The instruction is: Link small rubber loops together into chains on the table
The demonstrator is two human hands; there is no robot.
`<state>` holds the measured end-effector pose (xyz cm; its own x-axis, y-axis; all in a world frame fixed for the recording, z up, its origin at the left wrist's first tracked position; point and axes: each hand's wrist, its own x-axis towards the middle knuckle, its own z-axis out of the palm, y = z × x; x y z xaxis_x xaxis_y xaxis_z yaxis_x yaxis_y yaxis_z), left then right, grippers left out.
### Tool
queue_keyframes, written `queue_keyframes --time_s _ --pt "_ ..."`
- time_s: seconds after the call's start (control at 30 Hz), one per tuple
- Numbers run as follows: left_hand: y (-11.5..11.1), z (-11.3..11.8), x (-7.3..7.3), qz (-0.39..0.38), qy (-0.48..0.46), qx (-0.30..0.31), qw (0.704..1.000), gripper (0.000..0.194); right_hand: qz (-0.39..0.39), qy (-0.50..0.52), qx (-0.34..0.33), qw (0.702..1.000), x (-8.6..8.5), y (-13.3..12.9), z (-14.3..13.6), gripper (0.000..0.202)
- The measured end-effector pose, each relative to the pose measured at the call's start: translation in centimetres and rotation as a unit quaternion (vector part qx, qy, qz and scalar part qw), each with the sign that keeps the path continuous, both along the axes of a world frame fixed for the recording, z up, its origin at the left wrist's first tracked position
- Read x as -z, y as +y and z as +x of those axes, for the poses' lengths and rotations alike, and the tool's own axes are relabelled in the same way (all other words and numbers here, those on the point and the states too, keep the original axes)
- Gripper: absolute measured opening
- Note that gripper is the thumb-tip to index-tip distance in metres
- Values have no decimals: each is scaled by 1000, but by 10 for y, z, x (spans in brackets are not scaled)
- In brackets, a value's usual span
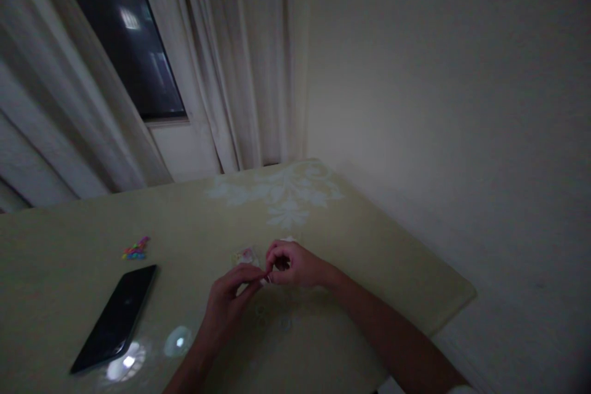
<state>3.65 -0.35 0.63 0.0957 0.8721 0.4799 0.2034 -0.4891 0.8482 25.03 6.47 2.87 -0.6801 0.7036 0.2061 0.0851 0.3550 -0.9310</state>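
Observation:
My left hand [229,293] reaches in from the bottom, its thumb and fingers pinched together. The fingertips of my right hand [299,263] meet it from the right, also in a pinch. Between them shows a small whitish thing [265,281], mostly hidden by the fingers and too small to name. Just behind my left fingers lies a small clear packet [245,256] with pink and yellow bits. A scrap of white [289,239] peeks out behind my right hand; its kind is unclear.
On the pale table [194,228] a black tablet-like device [117,317] lies at the left. A little pile of bright coloured pieces [136,250] is behind it. Curtains [240,61] hang beyond the table, and a wall [415,135] borders its right side.

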Motion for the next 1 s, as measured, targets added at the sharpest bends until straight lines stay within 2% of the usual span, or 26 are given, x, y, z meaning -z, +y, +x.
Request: queue_keyframes --time_s 0.17,0.33,0.47,0.57,0.73,0.87,1.0 --pt "0 0 -2 -8 3 -21 1000 12 -69 45 31 996 9 -4 -10 19" --pt "-2 1 -5 15 18 -22 999 12 -81 65 18 994 11 -1 -8 21" --pt "-3 0 -8 -17 40 -43 998 17 -94 88 18 992 9 0 -8 28" --pt "0 -7 -12 -51 38 -95 993 25 -80 68 53 993 6 0 -8 29" --pt "9 -30 -13 -81 40 -219 972 34 -28 44 129 990 10 7 -7 18" --pt "15 -38 -3 -56 121 -245 960 27 -6 38 156 987 15 13 -5 12" --pt "13 -39 4 7 260 -205 943 25 -4 36 162 986 14 12 -4 11"
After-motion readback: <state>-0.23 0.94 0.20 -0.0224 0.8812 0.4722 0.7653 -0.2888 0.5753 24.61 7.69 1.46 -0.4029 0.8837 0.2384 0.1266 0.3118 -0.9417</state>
